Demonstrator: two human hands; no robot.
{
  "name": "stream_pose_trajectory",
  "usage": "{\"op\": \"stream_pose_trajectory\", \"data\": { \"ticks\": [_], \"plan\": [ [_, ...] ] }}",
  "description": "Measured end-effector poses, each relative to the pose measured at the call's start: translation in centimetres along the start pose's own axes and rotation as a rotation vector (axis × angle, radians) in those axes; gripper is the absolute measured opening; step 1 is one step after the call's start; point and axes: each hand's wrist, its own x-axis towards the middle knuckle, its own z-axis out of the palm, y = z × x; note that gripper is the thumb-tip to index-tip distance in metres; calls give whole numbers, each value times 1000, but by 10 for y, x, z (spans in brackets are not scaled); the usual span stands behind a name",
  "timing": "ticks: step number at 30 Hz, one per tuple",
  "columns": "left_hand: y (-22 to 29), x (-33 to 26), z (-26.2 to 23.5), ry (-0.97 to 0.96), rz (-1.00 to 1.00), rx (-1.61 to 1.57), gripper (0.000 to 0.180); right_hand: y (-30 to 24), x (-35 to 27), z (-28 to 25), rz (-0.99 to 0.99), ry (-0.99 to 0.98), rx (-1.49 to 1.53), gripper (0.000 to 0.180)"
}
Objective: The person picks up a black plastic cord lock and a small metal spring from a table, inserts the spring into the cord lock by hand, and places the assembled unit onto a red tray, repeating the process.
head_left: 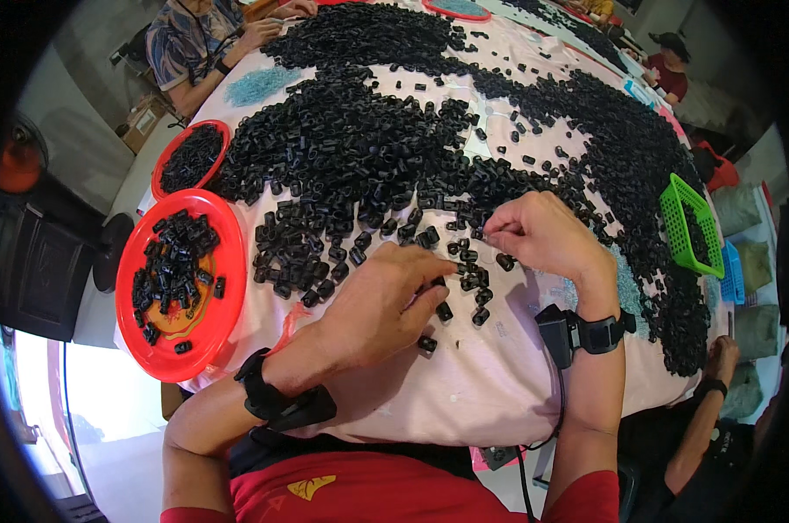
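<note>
My left hand [386,301] is over the near part of the table, thumb and fingers closed round a small black plastic part [438,282]. To its right my right hand [544,234] has thumb and forefinger pinched together; whatever is between them is too small to make out. Under and between the hands lie several loose black plastic parts [474,279], short and hollow-looking. Beyond them spreads a large heap of the same parts [342,139]. Clear bluish small pieces [629,292] lie in a pile beside my right wrist.
A red plate [230,336] with black parts stands at the left, a red bowl [223,161] of thin black pieces behind it. A green basket [670,213] and blue basket [732,272] sit on the right. Other people work around the pink-covered table [446,405].
</note>
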Motion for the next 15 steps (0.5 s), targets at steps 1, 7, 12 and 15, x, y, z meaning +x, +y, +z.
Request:
{"op": "stream_pose_trajectory", "data": {
  "ticks": [1, 7, 12, 15],
  "plan": [
    [-1, 0, 1, -3, 2, -4, 32, 0, -2, -1, -7, 43, -4, 12],
    [4, 6, -7, -10, -148, -59, 21, 15, -7, -22, 128, -66, -104, 13],
    [-11, 26, 8, 128, 8, 30, 22, 10, -3, -18, 54, -15, -66, 15],
    [-17, 47, 17, 134, 61, 110, 20, 5, 5, -4, 10, -6, 39, 15]
  ]
}}
